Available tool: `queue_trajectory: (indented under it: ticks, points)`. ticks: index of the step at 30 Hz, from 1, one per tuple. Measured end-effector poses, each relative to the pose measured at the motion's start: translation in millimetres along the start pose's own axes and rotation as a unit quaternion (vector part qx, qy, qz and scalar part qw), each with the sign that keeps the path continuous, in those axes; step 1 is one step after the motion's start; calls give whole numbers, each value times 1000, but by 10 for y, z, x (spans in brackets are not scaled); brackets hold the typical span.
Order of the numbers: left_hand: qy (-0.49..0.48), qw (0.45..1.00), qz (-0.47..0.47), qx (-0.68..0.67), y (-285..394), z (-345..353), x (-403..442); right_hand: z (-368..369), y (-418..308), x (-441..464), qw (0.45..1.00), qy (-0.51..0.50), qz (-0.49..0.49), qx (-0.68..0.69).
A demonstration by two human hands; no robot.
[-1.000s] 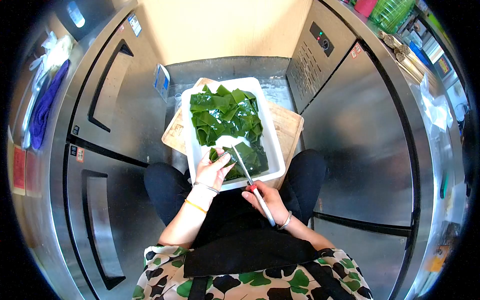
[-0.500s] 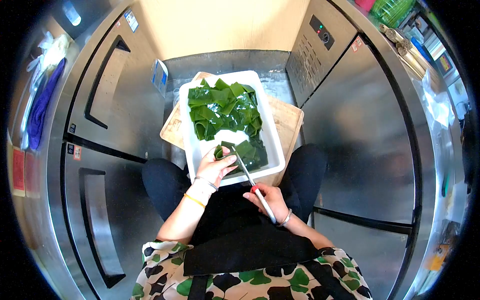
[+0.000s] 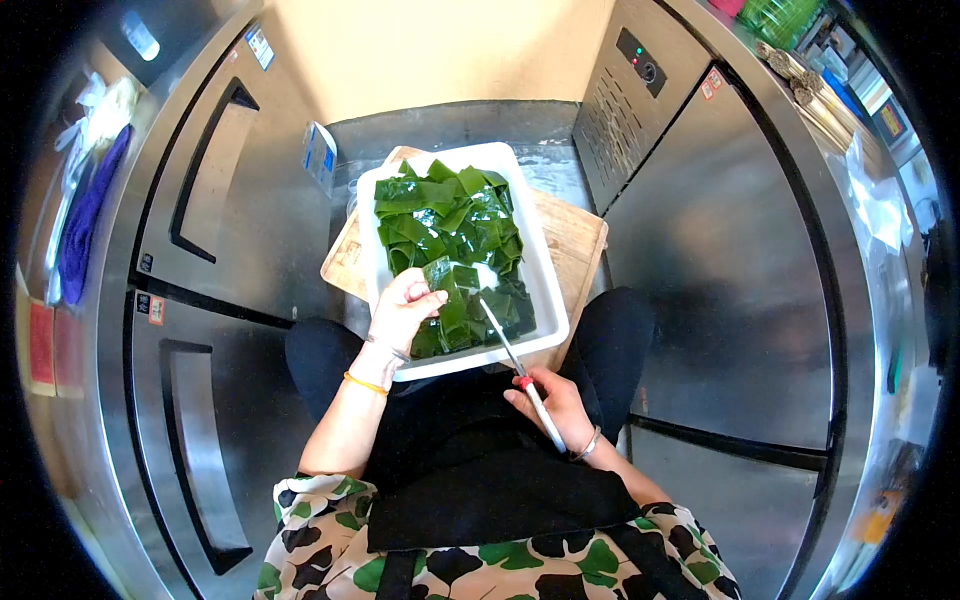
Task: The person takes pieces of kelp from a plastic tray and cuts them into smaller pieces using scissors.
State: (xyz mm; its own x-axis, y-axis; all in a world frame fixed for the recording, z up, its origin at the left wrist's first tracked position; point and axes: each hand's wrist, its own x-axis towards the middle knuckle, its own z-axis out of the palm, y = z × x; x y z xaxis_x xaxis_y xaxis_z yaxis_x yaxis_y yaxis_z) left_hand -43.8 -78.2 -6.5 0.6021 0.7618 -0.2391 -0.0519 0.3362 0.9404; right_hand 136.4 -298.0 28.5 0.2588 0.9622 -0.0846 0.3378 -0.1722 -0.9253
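Observation:
My left hand [image 3: 403, 308] pinches a strip of kelp [image 3: 452, 277] over the near part of a white tray [image 3: 548, 290]. In my right hand [image 3: 560, 405] is a pair of scissors [image 3: 508, 348], seen nearly edge-on, with a red part by the grip and a pale handle. Their tips point up and away, just right of the held kelp; whether the blades are parted I cannot tell. A heap of glossy, flat kelp pieces [image 3: 450, 218] fills the far part of the tray. More kelp pieces [image 3: 510, 310] lie in its near right part.
The tray rests on a wooden board [image 3: 575, 240] between my knees. Steel cabinets with doors stand close on the left [image 3: 235, 390] and right [image 3: 720, 270]. A purple cloth [image 3: 92, 225] hangs at far left; bundled sticks [image 3: 805, 90] lie on the right counter.
My left hand has moved left and slightly up, and the held kelp now extends flat to the right. The scissors have shifted slightly right and down, apart from my left fingers.

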Motion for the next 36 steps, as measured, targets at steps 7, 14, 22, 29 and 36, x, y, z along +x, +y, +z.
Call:
queue_trajectory:
  ticks: [7,14,22,29,36]
  points:
    - [77,992,-44,87,714,496,-285,-97,-119,97,996,-40,-48,-58]
    - [-67,987,-86,116,728,503,-304,-94,-95,90,994,-89,-7,-63]
    - [-139,967,-50,209,544,323,-280,-75,-49,92,992,-100,-34,-66]
    - [-144,956,-34,254,612,353,-262,-26,-51,91,995,-99,-10,-18]
    - [-162,939,-10,303,316,205,22,-57,29,74,994,-102,25,-25]
